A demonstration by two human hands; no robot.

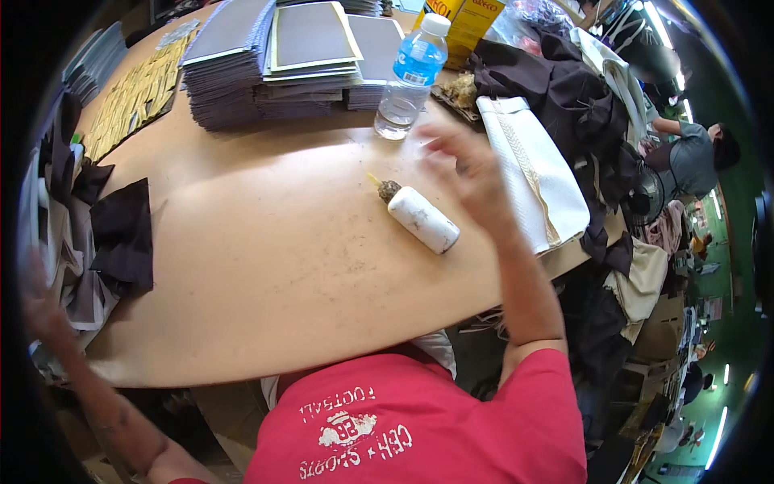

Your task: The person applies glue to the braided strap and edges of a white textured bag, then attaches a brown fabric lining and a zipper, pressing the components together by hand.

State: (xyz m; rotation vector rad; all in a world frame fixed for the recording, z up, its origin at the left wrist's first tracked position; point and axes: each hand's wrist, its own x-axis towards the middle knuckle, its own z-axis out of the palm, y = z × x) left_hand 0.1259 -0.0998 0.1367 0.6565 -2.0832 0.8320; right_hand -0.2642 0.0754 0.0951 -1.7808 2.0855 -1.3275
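My right hand (472,173) hangs over the table, blurred by motion, its fingers loosely bent and apart with nothing seen in them. Left of it, a white squeeze bottle (423,219) with a crusted brown neck and yellowish tip lies on its side. Just beyond my fingers stands a clear water bottle (401,101) with a blue label and white cap. At the far left edge, my left hand (44,310) is smeared and its fingers cannot be made out. It is nearest to a heap of grey cloth (72,266) and a dark fabric piece (125,234).
Tall stacks of grey-blue panels (226,89) stand at the back. Gold strips (133,97) lie at the back left. Folded white quilted fabric (536,173), dark cloth (556,89) and a yellow package (472,32) crowd the right. A person (697,157) and a fan (645,194) are farther off.
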